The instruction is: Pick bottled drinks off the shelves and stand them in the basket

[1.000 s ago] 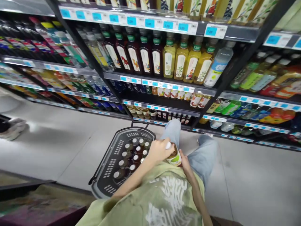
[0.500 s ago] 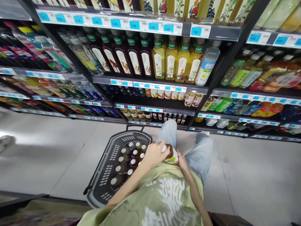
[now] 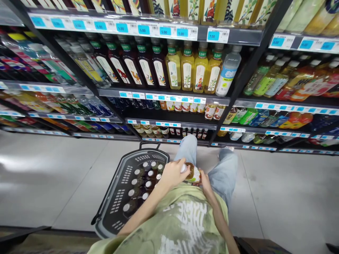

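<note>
A drink bottle (image 3: pixel 190 173) with a white cap, brown contents and a white-and-green label lies tilted in front of my waist. Around its cap end are the fingers of my left hand (image 3: pixel 173 173), closed on it. My right hand (image 3: pixel 204 180) grips the base end, its fingers partly hidden behind the bottle. To the left on the floor stands a dark grey shopping basket (image 3: pixel 120 176). Several white-capped bottles (image 3: pixel 137 182) stand upright inside it, some hidden by my left forearm.
Ahead rises a shelf rack (image 3: pixel 164 93) with several levels of drink bottles and blue price tags. Dark tea bottles (image 3: pixel 143 67) and yellow tea bottles (image 3: pixel 186 68) line the middle level. Pale floor tiles (image 3: pixel 71 176) lie around my legs. A dark edge (image 3: pixel 23 233) runs behind me at lower left.
The view has shifted slightly, so the shelves appear a little further left. The bottle has turned a little in my hands, showing a different part of its label.
</note>
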Tool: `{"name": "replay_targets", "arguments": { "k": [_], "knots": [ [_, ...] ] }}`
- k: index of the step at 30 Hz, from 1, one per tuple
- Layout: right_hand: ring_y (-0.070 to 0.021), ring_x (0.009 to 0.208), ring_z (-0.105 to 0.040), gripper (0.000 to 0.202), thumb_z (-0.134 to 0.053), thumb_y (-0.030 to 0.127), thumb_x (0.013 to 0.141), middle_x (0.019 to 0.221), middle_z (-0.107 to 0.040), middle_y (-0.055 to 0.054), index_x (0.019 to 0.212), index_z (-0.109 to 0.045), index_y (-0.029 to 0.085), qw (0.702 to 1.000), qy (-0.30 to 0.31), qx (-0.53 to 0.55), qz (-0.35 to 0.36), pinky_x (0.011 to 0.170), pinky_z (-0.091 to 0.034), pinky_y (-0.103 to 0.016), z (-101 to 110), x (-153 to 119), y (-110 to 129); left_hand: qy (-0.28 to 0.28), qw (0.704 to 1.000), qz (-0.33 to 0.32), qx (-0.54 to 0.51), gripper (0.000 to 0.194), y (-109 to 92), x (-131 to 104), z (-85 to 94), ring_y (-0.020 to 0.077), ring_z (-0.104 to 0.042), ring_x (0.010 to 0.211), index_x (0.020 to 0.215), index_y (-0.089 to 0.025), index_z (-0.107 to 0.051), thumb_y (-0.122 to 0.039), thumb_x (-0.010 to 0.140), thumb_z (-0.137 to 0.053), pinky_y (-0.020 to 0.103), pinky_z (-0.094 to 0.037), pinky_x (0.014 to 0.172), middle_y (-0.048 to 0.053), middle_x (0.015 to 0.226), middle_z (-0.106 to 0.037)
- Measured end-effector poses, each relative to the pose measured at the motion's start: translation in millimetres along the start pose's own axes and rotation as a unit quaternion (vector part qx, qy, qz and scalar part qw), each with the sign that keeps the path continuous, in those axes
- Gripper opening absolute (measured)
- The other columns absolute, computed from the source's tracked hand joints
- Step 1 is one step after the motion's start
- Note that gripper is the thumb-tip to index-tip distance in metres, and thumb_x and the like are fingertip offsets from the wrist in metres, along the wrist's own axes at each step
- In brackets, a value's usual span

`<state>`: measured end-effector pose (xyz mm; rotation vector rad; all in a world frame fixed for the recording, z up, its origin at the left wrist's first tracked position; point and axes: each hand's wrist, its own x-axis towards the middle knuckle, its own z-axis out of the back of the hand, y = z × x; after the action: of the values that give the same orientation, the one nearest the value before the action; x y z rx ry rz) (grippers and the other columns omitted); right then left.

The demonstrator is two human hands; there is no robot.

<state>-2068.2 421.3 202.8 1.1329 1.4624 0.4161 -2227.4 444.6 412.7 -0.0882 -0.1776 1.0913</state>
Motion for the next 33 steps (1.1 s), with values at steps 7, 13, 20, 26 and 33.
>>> {"name": "replay_targets", "arguments": {
  "k": [7,13,20,26,33],
  "knots": [
    [-0.0197,0.055,-0.069,0.043,-0.063,0.058,0.078,0.068,-0.076,-0.005,0.091,-0.072,0.018,0.994,-0.009,0.108,0.022,0.048,-0.056,-0.028,1.6,0.4,3.1,-0.046,0.997,-0.027,-0.047,0.012,-4.3,-0.7,3.0,0.0227,-0.073,0.075,0.092,-0.022,-0.063,-0.031,0.097,-0.057,0.031,-0.048,0.068,0.005,0.086,-0.075],
    [-0.0179,0.076,-0.072,0.033,-0.074,0.044,0.07,0.089,-0.08,-0.003,0.095,-0.069,0.022,0.956,0.027,0.279,0.089,0.07,-0.063,-0.029,13.0,-7.1,14.6,-0.112,0.988,-0.041,-0.101,0.012,-11.1,2.2,-0.1,0.0196,-0.07,0.079,0.089,-0.022,-0.062,-0.029,0.097,-0.056,0.03,-0.052,0.075,0.004,0.088,-0.072],
    [-0.0198,0.086,-0.075,0.029,-0.075,0.038,0.072,0.096,-0.081,-0.003,0.097,-0.071,0.024,0.947,0.031,0.293,0.125,0.076,-0.065,-0.032,22.0,-9.7,14.6,-0.144,0.979,-0.057,-0.13,0.013,-23.7,6.9,-4.8,0.0189,-0.068,0.084,0.091,-0.022,-0.062,-0.03,0.099,-0.055,0.031,-0.053,0.078,0.005,0.094,-0.07],
    [-0.0208,0.064,-0.073,0.048,-0.092,0.056,0.062,0.083,-0.081,-0.005,0.09,-0.076,0.021,0.97,0.067,0.208,0.106,0.056,-0.062,-0.032,17.7,-14.4,9.6,-0.154,0.982,-0.036,-0.098,0.02,-23.0,13.3,13.1,0.0186,-0.068,0.077,0.086,-0.021,-0.063,-0.035,0.099,-0.055,0.029,-0.05,0.072,0.005,0.082,-0.069],
    [-0.0233,0.042,-0.065,0.069,-0.08,0.085,0.062,0.053,-0.071,-0.008,0.068,-0.074,0.016,0.987,0.147,0.028,0.058,0.038,-0.047,-0.031,16.3,-23.7,-3.1,-0.108,0.992,-0.043,-0.054,0.026,-5.3,5.4,32.7,0.02,-0.068,0.069,0.084,-0.021,-0.064,-0.043,0.097,-0.059,0.029,-0.049,0.064,0.006,0.077,-0.071]
  ]
}}
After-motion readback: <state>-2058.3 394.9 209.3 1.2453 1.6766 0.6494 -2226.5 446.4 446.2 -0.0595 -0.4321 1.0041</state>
